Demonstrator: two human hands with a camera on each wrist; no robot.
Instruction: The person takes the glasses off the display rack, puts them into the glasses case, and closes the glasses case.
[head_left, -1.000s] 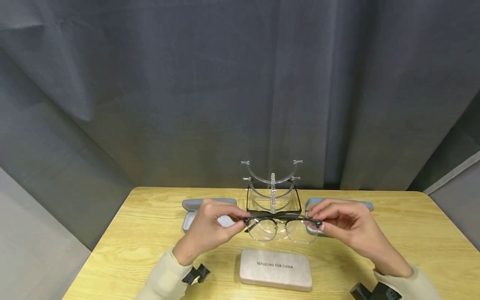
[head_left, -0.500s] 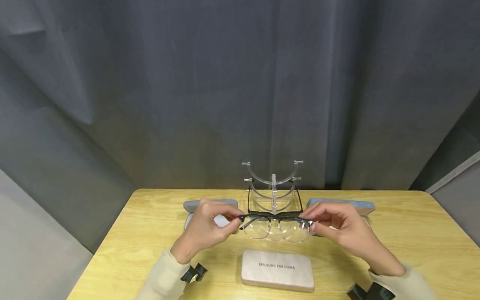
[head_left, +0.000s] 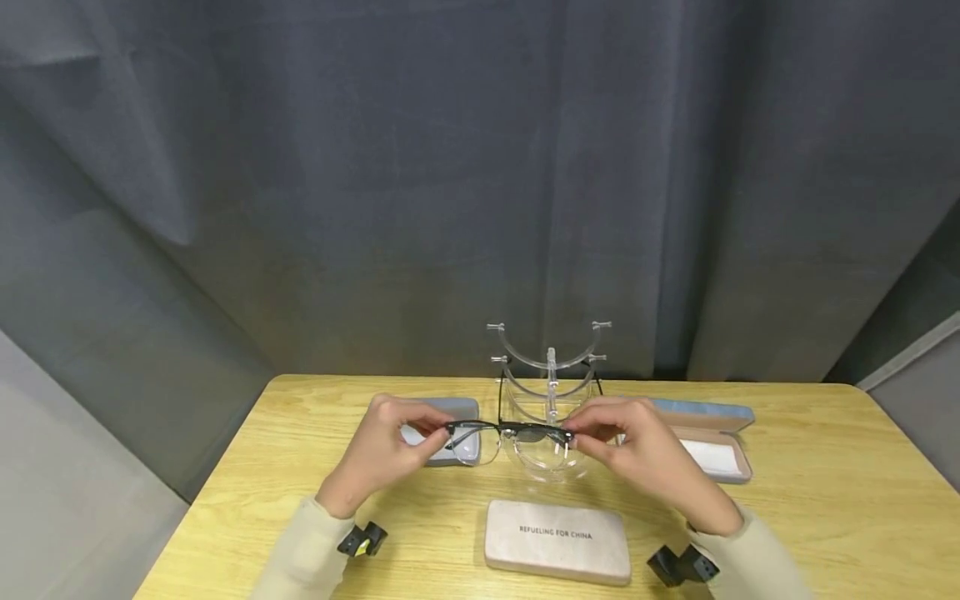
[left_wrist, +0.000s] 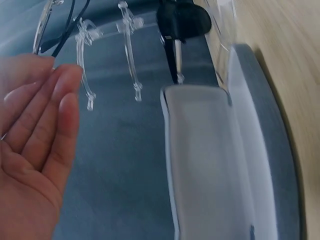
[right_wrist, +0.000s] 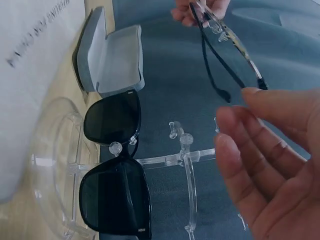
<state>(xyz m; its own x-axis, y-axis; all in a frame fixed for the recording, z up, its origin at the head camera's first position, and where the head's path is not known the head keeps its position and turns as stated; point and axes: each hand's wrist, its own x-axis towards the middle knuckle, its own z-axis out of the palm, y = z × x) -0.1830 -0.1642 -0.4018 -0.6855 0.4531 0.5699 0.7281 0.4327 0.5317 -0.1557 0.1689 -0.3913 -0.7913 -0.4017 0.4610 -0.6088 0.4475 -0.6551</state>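
Observation:
Both hands hold a pair of eyeglasses (head_left: 484, 425) with black upper rims and clear lenses, one hand at each end. My left hand (head_left: 390, 446) pinches the left end between thumb and fingers; my right hand (head_left: 633, 442) pinches the right end. In the right wrist view the eyeglasses (right_wrist: 245, 52) have their dark temples folded or partly folded; I cannot tell which. Just behind them stands a clear display stand (head_left: 552, 358). Black sunglasses (right_wrist: 115, 197) rest on its low tier, largely hidden by the held pair in the head view.
An open grey case (head_left: 463, 408) lies behind my left hand. To the right is another open case (head_left: 738, 417), blue outside, with a white cloth (head_left: 714, 457) inside. A closed pale case (head_left: 555, 558) with printed lettering lies in front on the wooden table (head_left: 247, 500).
Both hands have carried the eyeglasses to the left, slightly upward in the head view. More of the right-hand case and its cloth shows now. The stand and cases stay put.

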